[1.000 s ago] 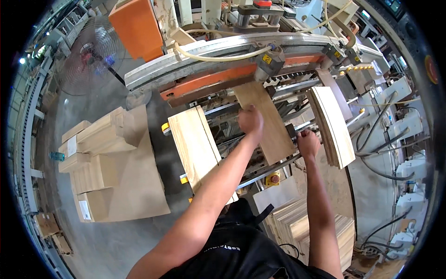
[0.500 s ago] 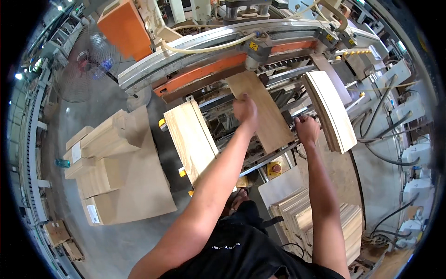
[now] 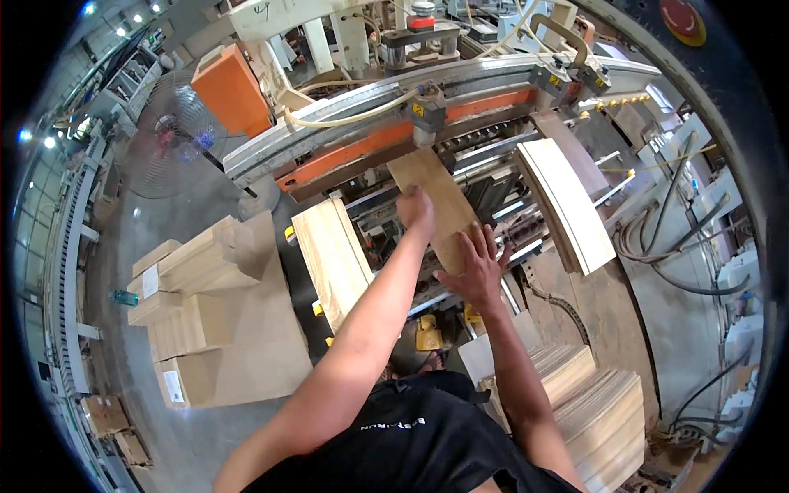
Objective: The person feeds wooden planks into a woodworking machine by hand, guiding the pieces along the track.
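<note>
A flat brown wooden board lies across the machine's metal bars, its far end under a numbered clamp head. My left hand is closed at the board's left edge, with the fingertips partly hidden. On the near right part of the board my right hand rests with fingers spread. To the left of the board stands a stack of pale wooden boards. Another stack, topped by a pale board, sits on the right side of the machine.
An orange-fronted rail crosses beyond my hands. Several more wooden boards are piled at my lower right. Cartons and cardboard lie on the floor at left, near a caged fan. Cables hang at right; a red button shows at upper right.
My right hand has moved left from beside the board onto its near end, and its fingers have spread. My left hand stays at the left edge. The whole view has shifted slightly.
</note>
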`<state>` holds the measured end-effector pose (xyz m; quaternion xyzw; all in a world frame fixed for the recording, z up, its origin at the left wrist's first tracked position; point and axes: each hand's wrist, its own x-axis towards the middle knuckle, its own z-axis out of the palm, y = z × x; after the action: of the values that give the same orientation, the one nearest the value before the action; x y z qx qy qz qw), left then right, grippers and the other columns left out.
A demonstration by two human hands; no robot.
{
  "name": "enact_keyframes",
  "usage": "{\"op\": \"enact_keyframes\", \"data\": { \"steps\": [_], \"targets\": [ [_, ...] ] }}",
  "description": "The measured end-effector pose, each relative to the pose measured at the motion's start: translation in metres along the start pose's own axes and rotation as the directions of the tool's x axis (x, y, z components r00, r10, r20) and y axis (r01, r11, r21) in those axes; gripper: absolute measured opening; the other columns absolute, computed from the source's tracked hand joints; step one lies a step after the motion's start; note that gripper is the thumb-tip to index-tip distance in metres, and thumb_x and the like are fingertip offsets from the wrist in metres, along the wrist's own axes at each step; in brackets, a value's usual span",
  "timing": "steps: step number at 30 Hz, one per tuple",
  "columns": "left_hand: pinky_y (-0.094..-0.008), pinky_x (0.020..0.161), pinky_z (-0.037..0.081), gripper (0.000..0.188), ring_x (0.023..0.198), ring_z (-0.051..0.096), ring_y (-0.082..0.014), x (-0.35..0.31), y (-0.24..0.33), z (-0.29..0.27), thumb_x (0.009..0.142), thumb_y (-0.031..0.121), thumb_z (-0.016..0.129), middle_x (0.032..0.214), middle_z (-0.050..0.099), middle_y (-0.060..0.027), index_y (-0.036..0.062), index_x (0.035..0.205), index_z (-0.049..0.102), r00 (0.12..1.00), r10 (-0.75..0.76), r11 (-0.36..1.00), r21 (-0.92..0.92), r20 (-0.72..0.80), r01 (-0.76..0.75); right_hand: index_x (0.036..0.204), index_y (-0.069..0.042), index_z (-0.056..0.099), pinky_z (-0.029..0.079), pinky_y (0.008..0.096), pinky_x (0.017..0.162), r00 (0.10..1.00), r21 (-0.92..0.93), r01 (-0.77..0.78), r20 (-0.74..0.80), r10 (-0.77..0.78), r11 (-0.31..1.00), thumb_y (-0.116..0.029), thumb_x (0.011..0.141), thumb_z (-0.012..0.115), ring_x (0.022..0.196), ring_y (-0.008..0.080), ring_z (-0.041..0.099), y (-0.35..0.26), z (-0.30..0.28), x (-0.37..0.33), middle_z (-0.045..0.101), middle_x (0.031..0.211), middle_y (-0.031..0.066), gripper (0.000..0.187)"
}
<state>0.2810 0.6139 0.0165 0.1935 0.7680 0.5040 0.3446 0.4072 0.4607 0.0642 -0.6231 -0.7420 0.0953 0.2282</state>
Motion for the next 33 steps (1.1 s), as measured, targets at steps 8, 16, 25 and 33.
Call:
{"op": "enact_keyframes", "data": {
  "steps": [8, 16, 25, 33],
  "targets": [
    [-0.044, 0.086, 0.047, 0.051, 0.102, 0.059, -0.0404, 0.005, -0.008, -0.016, 0.085, 0.04, 0.06, 0.111, 0.061, -0.0264, -0.006, 0.109, 0.059, 0.981, 0.114, 0.991, 0.055, 0.16, -0.124, 0.138, -0.013, 0.042, 0.017, 0.0584, 0.112, 0.995, -0.002, 0.029, 0.095, -0.028, 1.0, -0.04, 0.059, 0.08, 0.142, 0.0353, 0.018, 0.003, -0.004, -0.001, 0.026, 0.151, 0.015, 0.092],
    [-0.0407, 0.102, 0.037, 0.07, 0.125, 0.044, -0.0363, -0.072, 0.008, -0.098, 0.08, 0.042, 0.066, 0.133, 0.047, -0.0217, 0.0028, 0.133, 0.042, 0.765, 0.586, 0.743, 0.199, 0.267, -0.639, 0.137, -0.019, 0.042, 0.009, 0.0598, 0.113, 0.999, -0.066, -0.008, 0.053, 0.012, 0.998, -0.032, 0.055, 0.08, 0.143, 0.0272, 0.016, 0.009, 0.002, -0.004, 0.026, 0.152, 0.0074, 0.092],
    [-0.0673, 0.104, 0.018, 0.078, 0.139, 0.02, -0.037, -0.094, -0.016, -0.224, 0.071, 0.05, 0.073, 0.147, 0.028, -0.0209, 0.01, 0.133, 0.049, 0.873, 0.468, 0.535, 0.742, 0.136, -0.403, 0.13, -0.017, 0.052, 0.006, 0.0612, 0.112, 0.998, -0.015, 0.051, -0.033, -0.051, 0.999, -0.023, 0.057, 0.074, 0.142, 0.0293, 0.022, -0.005, -0.006, -0.008, 0.035, 0.148, 0.0107, 0.076],
    [-0.0661, 0.102, 0.02, 0.066, 0.139, 0.024, -0.0313, -0.099, -0.023, -0.205, 0.078, 0.045, 0.066, 0.147, 0.031, -0.0189, 0.0133, 0.134, 0.049, 0.846, 0.488, 0.488, 0.737, 0.215, -0.468, 0.107, -0.008, 0.069, 0.021, 0.0553, 0.109, 0.93, 0.295, 0.216, -0.354, -0.104, 0.931, -0.012, 0.067, 0.071, 0.119, 0.0303, 0.053, 0.026, -0.007, -0.042, 0.064, 0.118, 0.0089, 0.04]
  ]
}}
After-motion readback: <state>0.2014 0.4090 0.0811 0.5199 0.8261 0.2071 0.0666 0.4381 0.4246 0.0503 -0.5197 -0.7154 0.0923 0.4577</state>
